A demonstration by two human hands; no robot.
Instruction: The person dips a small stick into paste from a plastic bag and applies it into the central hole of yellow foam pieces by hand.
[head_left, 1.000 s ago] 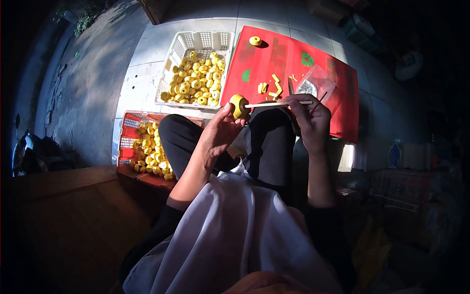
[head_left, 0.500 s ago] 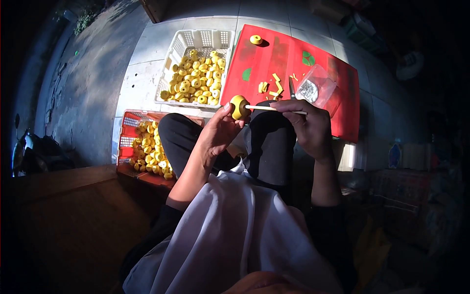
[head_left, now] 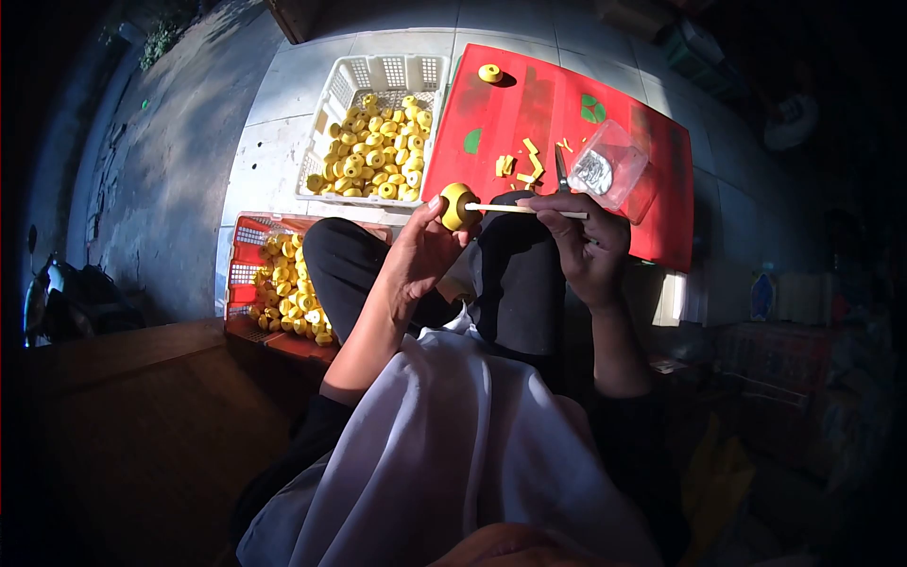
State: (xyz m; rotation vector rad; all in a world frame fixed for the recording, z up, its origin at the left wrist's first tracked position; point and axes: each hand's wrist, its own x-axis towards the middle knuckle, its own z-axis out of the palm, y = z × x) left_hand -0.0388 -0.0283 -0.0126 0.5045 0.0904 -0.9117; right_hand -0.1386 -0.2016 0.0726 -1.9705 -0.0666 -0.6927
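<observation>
My left hand (head_left: 425,248) grips a yellow rounded bead-like piece (head_left: 456,203) between thumb and fingers, above my knees. Its side towards the right is dark. A thin pale stick (head_left: 515,208) is pinched in my right hand (head_left: 595,248), lying roughly level. The left tip of the stick meets the dark side of the yellow piece; whether it enters a hole I cannot tell. Beyond my hands, small yellow strips (head_left: 532,161) lie on a red board (head_left: 520,104), beside a dark blade-like tool (head_left: 560,168).
A clear plastic tub (head_left: 614,165) with silvery contents sits on the red board, and a single yellow piece (head_left: 489,73) near its far edge. A white basket (head_left: 331,104) and a red crate (head_left: 248,250), at left, hold many similar yellow pieces.
Both hands have shifted very slightly left with the yellow piece and the stick. My right-hand fingers have changed their curl a little around the stick. Its tip stays at the piece.
</observation>
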